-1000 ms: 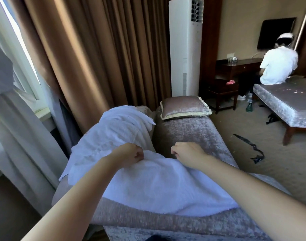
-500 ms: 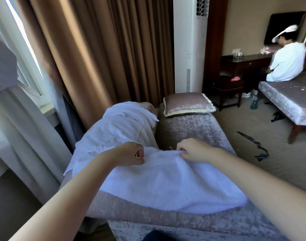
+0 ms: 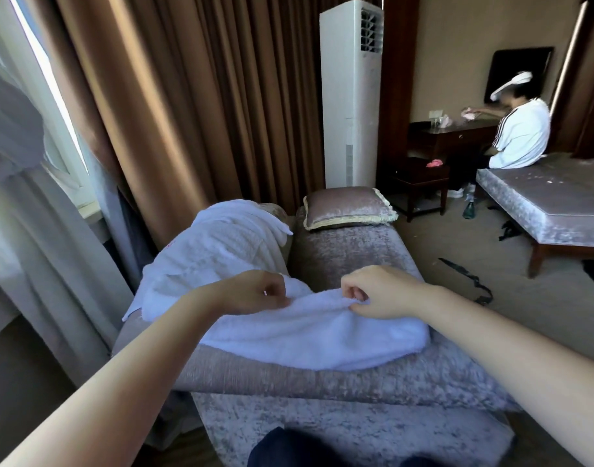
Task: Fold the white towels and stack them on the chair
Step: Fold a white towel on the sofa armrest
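**Far hem of a white towel raised for folding**

Beyond and to the left of the left hand (image 3: 255, 293): a heap of white towels (image 3: 218, 247), draped over the side of the chair (image 3: 339, 254); apparently unfolded, though hard to judge from this angle. Likely parked there to stay within reach while leaving the seat free as a working surface.

Left hand curled, thumb and fingers pinching the far hem of the towel in work (image 3: 316, 332). Between the two hands: a short raised stretch of that hem. Right hand (image 3: 380, 291) curled likewise, pinching the same hem; hands apart, neither touching the other.

Below and nearer than both hands: the rest of the towel, lying across the seat, near edge close to the seat's front. Gripped at two points, presumably to keep the hem straight for drawing over evenly onto the near edge. Fold judged as just begun; no neat stack in view.

Beyond the right hand: a cushion (image 3: 348, 205) at the head of the seat, well clear of the work. Far to the right: another person (image 3: 521, 133), seated, turned away.
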Tool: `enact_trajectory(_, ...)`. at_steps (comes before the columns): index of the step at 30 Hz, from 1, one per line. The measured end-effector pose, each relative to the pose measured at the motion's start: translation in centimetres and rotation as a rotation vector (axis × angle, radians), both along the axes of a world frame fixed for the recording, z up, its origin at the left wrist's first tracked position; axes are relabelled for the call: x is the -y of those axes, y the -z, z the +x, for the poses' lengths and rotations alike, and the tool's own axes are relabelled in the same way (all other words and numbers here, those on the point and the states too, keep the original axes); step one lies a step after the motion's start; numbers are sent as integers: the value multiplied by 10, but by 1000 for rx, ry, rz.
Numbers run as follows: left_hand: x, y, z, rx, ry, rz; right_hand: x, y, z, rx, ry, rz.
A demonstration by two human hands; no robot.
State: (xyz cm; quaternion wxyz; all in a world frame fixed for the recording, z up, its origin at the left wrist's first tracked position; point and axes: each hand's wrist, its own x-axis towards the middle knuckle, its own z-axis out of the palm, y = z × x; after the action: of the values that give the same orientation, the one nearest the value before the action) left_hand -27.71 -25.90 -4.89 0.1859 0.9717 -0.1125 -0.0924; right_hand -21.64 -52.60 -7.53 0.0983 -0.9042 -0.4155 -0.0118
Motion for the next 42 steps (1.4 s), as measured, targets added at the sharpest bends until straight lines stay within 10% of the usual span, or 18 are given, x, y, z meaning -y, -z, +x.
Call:
enact_trajectory(20, 25, 56, -46, 377, 115, 38, 4, 30, -21, 237, -86, -34)
enact_trajectory(34, 46, 58, -26, 258, 41, 135, 2, 23, -24, 232, -53, -22)
enact_trajectory(42, 23, -14, -35, 309, -54, -237, 16, -13, 0, 267, 27, -174)
